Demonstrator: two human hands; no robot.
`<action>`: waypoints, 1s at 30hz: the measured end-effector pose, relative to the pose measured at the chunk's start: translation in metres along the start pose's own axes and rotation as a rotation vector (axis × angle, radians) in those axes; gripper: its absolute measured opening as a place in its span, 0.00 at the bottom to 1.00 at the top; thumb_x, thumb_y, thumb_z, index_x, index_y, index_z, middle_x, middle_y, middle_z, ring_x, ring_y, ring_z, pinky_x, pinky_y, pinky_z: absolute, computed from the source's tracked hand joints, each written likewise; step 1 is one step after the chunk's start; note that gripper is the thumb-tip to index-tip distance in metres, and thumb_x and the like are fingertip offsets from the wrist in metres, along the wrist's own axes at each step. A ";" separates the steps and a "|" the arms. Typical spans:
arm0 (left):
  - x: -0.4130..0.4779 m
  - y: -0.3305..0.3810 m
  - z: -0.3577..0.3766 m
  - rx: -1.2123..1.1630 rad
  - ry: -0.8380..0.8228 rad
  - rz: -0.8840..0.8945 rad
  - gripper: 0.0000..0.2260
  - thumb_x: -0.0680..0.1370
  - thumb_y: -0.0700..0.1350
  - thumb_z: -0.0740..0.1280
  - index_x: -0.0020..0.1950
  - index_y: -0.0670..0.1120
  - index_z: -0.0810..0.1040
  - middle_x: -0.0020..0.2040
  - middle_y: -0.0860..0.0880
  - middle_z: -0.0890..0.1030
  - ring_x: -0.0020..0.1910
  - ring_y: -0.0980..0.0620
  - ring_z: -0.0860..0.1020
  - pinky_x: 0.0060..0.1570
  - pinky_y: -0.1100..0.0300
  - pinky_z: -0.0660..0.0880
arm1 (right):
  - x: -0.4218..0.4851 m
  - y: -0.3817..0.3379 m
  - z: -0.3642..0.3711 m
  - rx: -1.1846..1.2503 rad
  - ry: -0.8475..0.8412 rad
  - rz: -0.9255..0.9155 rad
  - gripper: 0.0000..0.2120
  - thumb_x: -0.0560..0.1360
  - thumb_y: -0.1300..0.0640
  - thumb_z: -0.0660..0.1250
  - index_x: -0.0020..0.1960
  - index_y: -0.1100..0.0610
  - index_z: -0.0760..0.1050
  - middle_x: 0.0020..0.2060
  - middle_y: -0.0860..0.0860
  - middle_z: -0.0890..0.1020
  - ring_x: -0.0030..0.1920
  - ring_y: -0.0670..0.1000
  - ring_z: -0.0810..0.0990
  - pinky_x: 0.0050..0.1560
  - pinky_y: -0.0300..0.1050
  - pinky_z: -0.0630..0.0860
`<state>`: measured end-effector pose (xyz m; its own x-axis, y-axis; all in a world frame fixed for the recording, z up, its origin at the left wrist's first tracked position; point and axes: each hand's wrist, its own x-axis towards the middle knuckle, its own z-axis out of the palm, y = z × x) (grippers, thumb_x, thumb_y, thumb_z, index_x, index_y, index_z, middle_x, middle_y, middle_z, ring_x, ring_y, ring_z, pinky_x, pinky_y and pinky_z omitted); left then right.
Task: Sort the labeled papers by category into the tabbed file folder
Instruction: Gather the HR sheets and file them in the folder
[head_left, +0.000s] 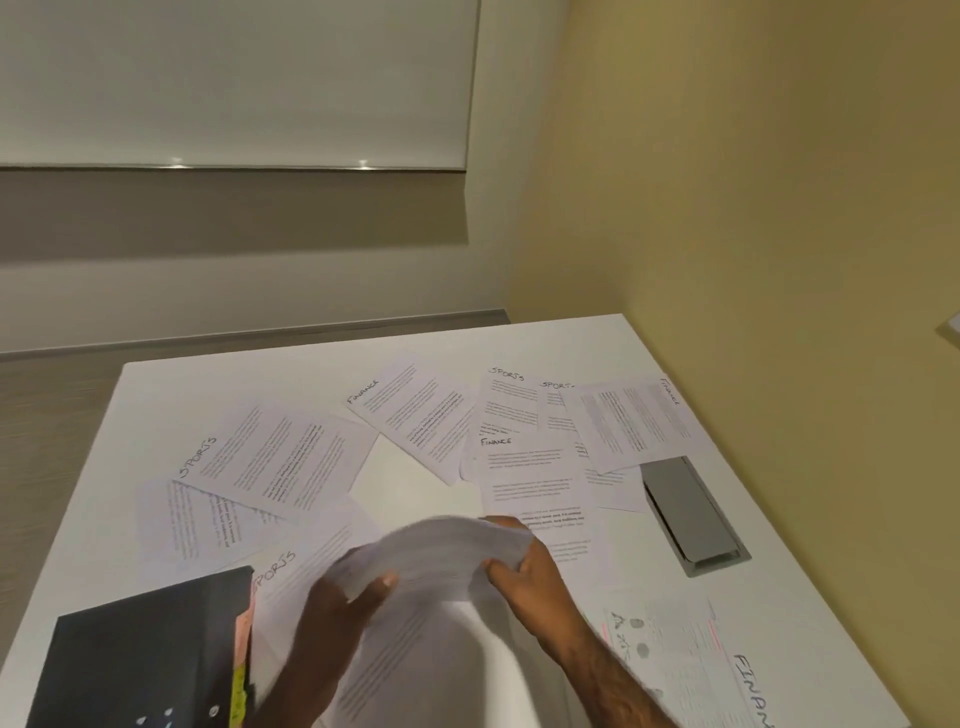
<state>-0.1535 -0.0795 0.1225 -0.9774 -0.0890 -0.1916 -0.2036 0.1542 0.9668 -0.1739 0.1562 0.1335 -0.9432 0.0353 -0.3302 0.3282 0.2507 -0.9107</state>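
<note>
A bowed bundle of papers (441, 551) was held between both hands. Its left end was gripped by the left hand (335, 616), thumb on top, and its right end was pinched by the right hand (524, 574). The black tabbed folder (140, 654) was laid on the table (410, 478) just left of the left hand, its long axis running away from the person. The left hand was judged the nearer.

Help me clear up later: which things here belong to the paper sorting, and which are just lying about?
Job: stack, gripped by left hand and right hand; Sports sheets; Finance sheets; black folder.
Lying about: grey hatch in the table; wall board.
</note>
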 end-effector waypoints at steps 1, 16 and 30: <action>0.000 -0.002 0.001 0.060 -0.039 0.016 0.13 0.75 0.43 0.75 0.59 0.55 0.83 0.55 0.61 0.85 0.57 0.62 0.81 0.62 0.61 0.76 | 0.001 0.005 0.000 0.001 0.013 0.014 0.21 0.75 0.68 0.67 0.60 0.47 0.77 0.54 0.48 0.85 0.55 0.44 0.84 0.61 0.45 0.80; 0.104 -0.088 -0.088 0.504 0.218 -0.439 0.30 0.78 0.54 0.68 0.77 0.44 0.66 0.73 0.39 0.71 0.72 0.40 0.70 0.71 0.44 0.68 | 0.017 0.010 -0.009 -0.145 0.297 0.102 0.07 0.80 0.60 0.68 0.44 0.62 0.79 0.36 0.58 0.83 0.35 0.55 0.78 0.37 0.48 0.70; 0.215 -0.099 -0.097 0.340 0.306 -0.484 0.38 0.76 0.56 0.71 0.80 0.48 0.59 0.77 0.42 0.69 0.76 0.40 0.66 0.75 0.44 0.62 | 0.023 -0.006 -0.018 -0.267 0.356 0.226 0.06 0.78 0.62 0.71 0.52 0.65 0.79 0.44 0.63 0.82 0.47 0.59 0.79 0.52 0.51 0.71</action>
<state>-0.3380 -0.2090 0.0018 -0.7214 -0.4935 -0.4858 -0.6709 0.3243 0.6669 -0.1985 0.1734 0.1355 -0.8242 0.4336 -0.3642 0.5457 0.4363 -0.7155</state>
